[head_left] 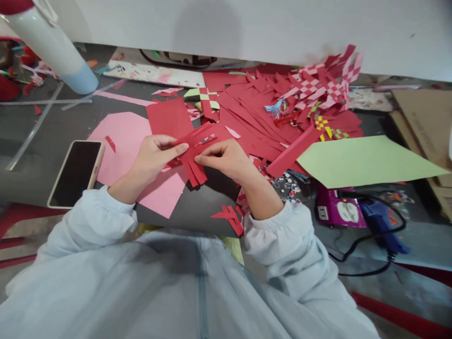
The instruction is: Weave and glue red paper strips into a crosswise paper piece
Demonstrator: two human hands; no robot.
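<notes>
Between my hands is a piece of red paper (192,153) cut into strips, some pointing down toward me and some up to the right. My left hand (160,153) pinches its left side, thumb on top. At its right side, my right hand (226,160) holds a strip between thumb and forefinger. Under and beside my left hand lies a large pink paper sheet (120,127). Just behind the held paper is a flat red paper square (169,115). A small woven red-and-green paper piece (206,101) rests behind that.
A phone (76,172) lies at the left, with a bottle (60,52) behind it. Red paper sheets and strips (247,122) and pink-and-red woven pieces (318,87) pile up at the back. A green sheet (367,160), a purple box (339,209) and a blue glue gun (383,226) are at the right.
</notes>
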